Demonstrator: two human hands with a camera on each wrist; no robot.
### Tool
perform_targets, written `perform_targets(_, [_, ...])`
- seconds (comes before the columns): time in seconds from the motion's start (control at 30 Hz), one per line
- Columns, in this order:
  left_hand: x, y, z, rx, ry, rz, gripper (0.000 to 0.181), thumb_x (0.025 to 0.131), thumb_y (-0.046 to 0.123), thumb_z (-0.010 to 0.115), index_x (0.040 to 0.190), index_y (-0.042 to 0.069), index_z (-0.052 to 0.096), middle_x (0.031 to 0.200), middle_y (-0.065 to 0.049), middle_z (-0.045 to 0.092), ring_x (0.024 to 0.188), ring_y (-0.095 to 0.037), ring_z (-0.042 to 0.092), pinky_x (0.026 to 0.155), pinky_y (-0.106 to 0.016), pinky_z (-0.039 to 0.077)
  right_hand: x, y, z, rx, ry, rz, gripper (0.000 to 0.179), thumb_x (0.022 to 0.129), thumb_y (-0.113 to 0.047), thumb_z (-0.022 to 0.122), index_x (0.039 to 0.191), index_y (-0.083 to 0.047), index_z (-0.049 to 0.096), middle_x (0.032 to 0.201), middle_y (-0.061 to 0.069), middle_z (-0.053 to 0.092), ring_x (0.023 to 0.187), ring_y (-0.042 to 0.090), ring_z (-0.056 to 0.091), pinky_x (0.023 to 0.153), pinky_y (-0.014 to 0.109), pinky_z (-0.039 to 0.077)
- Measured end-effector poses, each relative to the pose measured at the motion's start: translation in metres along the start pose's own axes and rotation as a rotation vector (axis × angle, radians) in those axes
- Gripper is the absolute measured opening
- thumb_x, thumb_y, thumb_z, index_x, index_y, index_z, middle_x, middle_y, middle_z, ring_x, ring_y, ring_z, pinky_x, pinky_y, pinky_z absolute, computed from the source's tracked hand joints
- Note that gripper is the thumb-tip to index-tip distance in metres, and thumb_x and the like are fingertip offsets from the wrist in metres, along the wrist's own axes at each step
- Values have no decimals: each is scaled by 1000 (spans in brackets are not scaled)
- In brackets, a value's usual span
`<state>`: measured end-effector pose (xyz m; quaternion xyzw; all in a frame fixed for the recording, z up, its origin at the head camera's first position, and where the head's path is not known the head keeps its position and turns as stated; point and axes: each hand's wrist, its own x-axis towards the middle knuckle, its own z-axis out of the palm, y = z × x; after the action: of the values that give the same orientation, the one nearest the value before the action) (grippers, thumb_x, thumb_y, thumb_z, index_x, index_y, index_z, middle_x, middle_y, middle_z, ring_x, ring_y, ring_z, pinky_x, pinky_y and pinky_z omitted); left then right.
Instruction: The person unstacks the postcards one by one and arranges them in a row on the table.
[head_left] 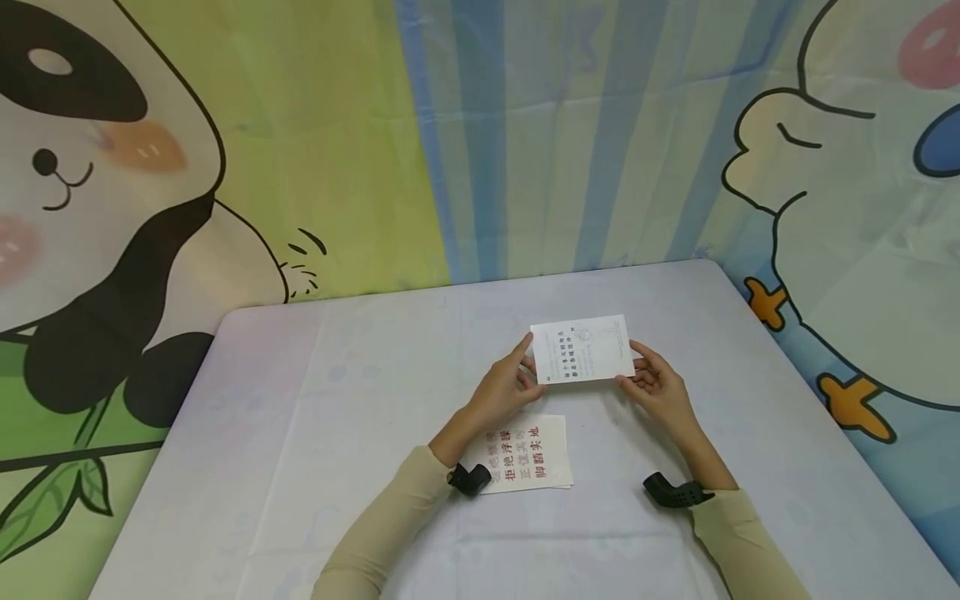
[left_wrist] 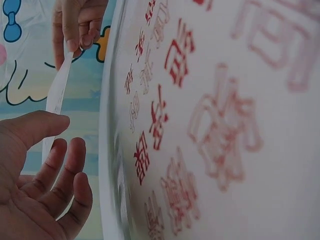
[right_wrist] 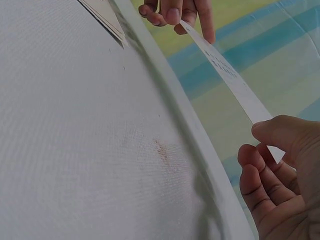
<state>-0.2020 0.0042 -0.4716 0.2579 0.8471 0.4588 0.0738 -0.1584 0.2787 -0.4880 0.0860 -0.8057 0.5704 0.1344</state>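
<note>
A white card (head_left: pixel 600 350) with printed black characters is held up over the table, its printed face toward the head camera. My left hand (head_left: pixel 501 390) pinches its left edge between thumb and fingers. At the opposite edge, my right hand (head_left: pixel 666 398) grips the card the same way, thumb on the near side. In the right wrist view the card (right_wrist: pixel 235 85) appears nearly edge-on, stretched between both hands. Below the left hand lies a small stack of cream cards (head_left: pixel 551 471) with red characters, partly covered by the left wrist.
A white cloth covers the table (head_left: pixel 360 475). Black wrist cameras are strapped to the left wrist (head_left: pixel 469 480) and right wrist (head_left: pixel 675 492). Behind the table hangs a backdrop (head_left: pixel 337 150) with a cartoon panda and blue stripes. Another cartoon figure (head_left: pixel 862 275) is on the right side.
</note>
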Motion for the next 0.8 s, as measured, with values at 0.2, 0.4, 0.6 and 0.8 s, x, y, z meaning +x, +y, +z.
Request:
perform_targets(0.2, [7,1,3,-2,1,4,87,87,11,73,155,4,19,106,-2,58,78,-4,61,66,-19,48,2,4,-2,-3,36,-2,62,83,11,70,139,10,44,103,28,56,78,-4,54,69,7,46])
perform_targets(0.4, [12,2,5,12,-9,-17,86,87,12,74,155,5,20,106,-2,58,77,-3,60,66,-19,47,0,-14,-3,15,49,15,58,83,15,66,136,15,43,103,30,53,77,-2,55,68,7,46])
perform_targets(0.6, [17,5,5,21,-16,-21,87,87,12,74,155,5,21,106,-3,59,77,-4,60,66,-18,47,-1,-33,-3,-3,64,54,56,84,14,65,135,16,43,103,30,53,76,0,56,68,9,47])
perform_targets(0.8, [21,7,5,33,-19,-28,87,87,12,74,155,5,21,106,-2,59,77,-3,60,67,-18,46,3,-16,-5,52,81,57,58,84,15,65,137,14,42,103,25,52,75,-2,56,67,8,47])
